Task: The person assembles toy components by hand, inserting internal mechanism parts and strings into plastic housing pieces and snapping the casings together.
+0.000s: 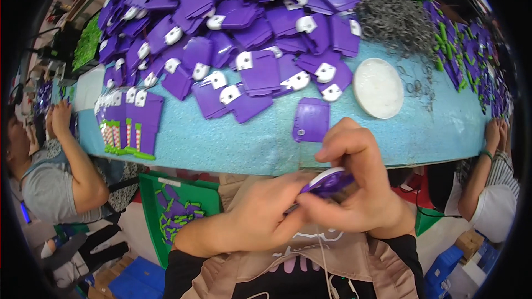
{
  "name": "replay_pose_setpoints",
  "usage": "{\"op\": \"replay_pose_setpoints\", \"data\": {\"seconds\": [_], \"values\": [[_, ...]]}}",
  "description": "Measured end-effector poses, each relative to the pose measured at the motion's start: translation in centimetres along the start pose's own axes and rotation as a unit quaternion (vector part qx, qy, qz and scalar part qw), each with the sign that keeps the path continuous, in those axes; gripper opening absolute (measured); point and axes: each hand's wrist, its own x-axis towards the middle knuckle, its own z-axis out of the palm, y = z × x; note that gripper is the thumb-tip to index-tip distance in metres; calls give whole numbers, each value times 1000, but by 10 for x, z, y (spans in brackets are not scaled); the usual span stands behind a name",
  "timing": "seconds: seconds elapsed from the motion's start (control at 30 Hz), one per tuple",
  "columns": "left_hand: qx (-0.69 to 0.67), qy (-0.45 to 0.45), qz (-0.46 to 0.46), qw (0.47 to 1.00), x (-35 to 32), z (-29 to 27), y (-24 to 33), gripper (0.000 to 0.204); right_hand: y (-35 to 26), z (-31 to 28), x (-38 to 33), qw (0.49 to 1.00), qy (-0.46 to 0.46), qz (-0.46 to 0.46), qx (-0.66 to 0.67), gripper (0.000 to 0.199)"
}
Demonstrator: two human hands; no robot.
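Note:
Just past the table's near edge, my two hands hold a small purple plastic piece with a white rounded part [331,180], tilted edge-on to me. My left hand [269,207] is closed round its left end. From the right, my right hand [360,185] pinches it, thumb below and fingers curled above. My fingers hide much of the piece. Beyond them, a single flat purple panel [311,120] lies on the blue tabletop [221,147]. A round, white, shallow dish [378,88] stands to its right, with whitish stuff in it.
A big heap of purple panels with white corners [257,72] covers the far side. At left lies an overlapping row of panels with green-tipped striped sticks [133,127]. Small dark rings [396,16] pile up at right. A green bin [149,188] holds purple-green pieces. People sit either side.

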Motion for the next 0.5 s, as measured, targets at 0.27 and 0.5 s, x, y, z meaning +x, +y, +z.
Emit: {"op": "replay_pose_setpoints", "data": {"seconds": [0.27,0.5], "values": [[-346,239,-134,898,-21,-8,-1,30,23,-92,-41,834,336,85,-429,21],[-363,221,-147,893,-20,-3,-4,31,51,-149,-81,841,336,222,-362,11]]}}
